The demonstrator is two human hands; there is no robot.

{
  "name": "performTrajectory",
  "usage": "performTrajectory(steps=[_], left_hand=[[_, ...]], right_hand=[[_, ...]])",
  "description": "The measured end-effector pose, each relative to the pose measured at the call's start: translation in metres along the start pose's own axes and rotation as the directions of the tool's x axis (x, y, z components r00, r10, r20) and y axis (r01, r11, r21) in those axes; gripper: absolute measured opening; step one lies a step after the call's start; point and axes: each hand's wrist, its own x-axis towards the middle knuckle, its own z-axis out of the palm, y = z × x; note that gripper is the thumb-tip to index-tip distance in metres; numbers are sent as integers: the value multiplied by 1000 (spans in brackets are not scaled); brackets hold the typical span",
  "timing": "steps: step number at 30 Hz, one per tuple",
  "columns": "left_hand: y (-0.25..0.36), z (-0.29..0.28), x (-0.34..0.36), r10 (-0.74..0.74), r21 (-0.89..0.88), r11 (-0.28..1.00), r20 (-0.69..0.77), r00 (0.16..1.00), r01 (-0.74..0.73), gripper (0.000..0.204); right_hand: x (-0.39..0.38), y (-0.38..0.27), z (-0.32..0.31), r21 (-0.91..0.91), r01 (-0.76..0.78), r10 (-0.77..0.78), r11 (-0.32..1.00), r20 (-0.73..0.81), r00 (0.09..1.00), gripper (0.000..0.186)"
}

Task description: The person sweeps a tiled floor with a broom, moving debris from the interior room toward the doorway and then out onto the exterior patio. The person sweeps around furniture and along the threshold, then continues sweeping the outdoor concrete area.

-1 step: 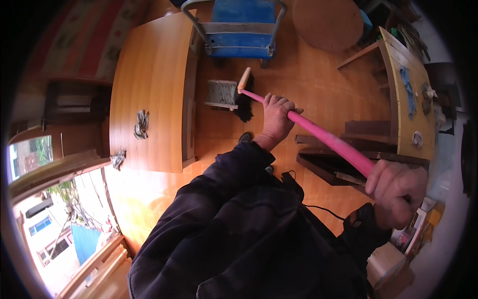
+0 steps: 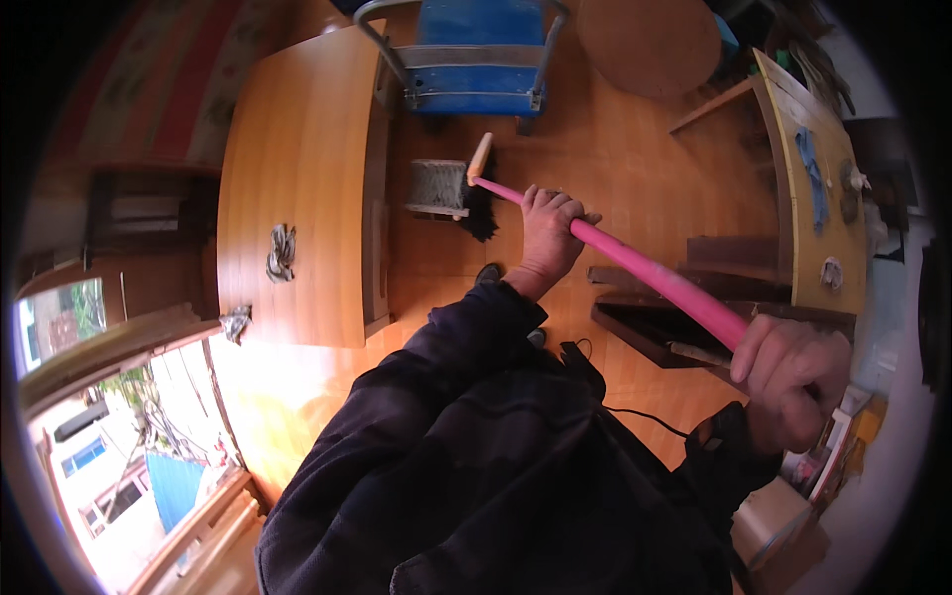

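Observation:
A broom with a pink handle [image 2: 659, 278] slants across the middle, its head [image 2: 480, 159] pale on top with black bristles [image 2: 482, 213] on the floor. Partway down the handle, my left hand [image 2: 551, 233] is closed around it. My right hand [image 2: 793, 377] grips the upper end, at the right and nearer to me. Just left of the bristles lies a grey dustpan-like piece [image 2: 436, 183]; the bristles are right against its edge. Whether anything lies under the bristles is hidden.
A wooden desk [image 2: 297, 149] on the left bears a crumpled grey cloth [image 2: 281, 253]. Ahead stands a blue platform trolley [image 2: 476, 94]. Dark wooden boards [image 2: 654, 322] lie at the right, beside a yellowish table [image 2: 808, 169]. A round brown top [image 2: 650, 45] stands far right.
The broom head has shifted slightly left, together with a small shift of the whole view. Both hands keep their hold on the handle.

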Motion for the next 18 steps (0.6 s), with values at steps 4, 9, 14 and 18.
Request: performTrajectory(steps=[4, 9, 14, 18], left_hand=[[-18, 31, 11, -90, -54, 994, 55, 994, 93, 24], [-35, 94, 3, -128, -9, 991, 268, 955, 135, 26], [-22, 158, 1, -35, -115, 988, 495, 868, 105, 26], [14, 194, 37, 114, -168, 986, 563, 819, -21, 25]], right_hand=[[4, 25, -12, 4, -81, 79, 997, -262, 962, 13], [-17, 56, -24, -61, -251, 194, 966, -472, 860, 15], [-20, 52, -49, -131, -483, 299, 866, -640, 708, 14], [-25, 38, -88, -218, -383, 111, 898, -729, 675, 15]])
